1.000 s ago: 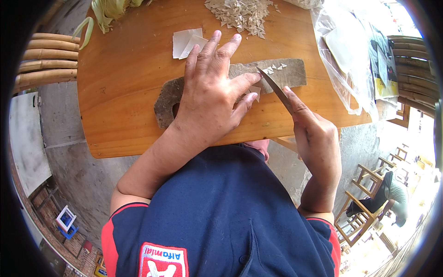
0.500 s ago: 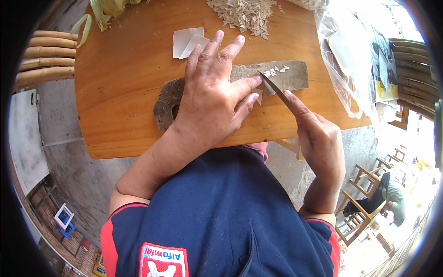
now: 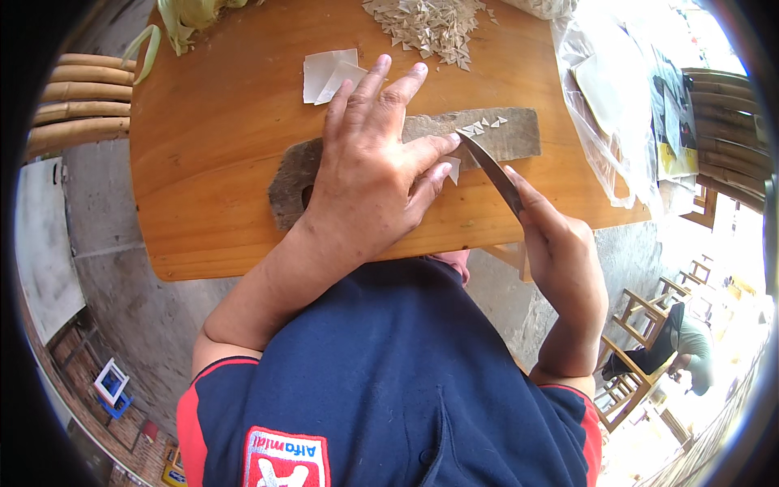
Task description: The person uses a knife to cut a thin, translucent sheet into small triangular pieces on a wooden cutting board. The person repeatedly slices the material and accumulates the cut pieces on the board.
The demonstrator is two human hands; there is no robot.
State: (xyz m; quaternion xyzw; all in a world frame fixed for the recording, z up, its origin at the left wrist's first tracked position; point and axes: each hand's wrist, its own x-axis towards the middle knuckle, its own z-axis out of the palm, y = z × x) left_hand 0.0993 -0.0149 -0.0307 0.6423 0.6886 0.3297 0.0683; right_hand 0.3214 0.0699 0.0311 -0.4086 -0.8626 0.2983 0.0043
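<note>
Right now your two hands are apart, both at the near side of the wooden table (image 3: 203, 187). Your left hand (image 3: 369, 166) lies spread across the middle of the worn board (image 3: 515, 134), its fingers stretched toward the far side and its index finger and thumb reaching right. Between those two a pale thin piece (image 3: 453, 171) pokes out near the board's front edge; most of it is hidden by your fingers, so I can't say for sure how firmly you have it pinned. Your right hand (image 3: 560, 239) is closed around the handle end of a dark knife (image 3: 497, 177), thumb laid along it, and the blade slants away from you and to the left so that its tip sits at your left index fingertip, over the board. Just beyond the tip, a few small cut triangles (image 3: 484, 125) lie on the board. Past your left fingers, two pale sheets (image 3: 326, 75) overlap on the table, and a heap of little pale pieces (image 3: 430, 28) lies at the far side. You have a clear plastic bag (image 3: 596, 134) along the right edge and yellowish-green strips (image 3: 191, 20) at the far left corner.
</note>
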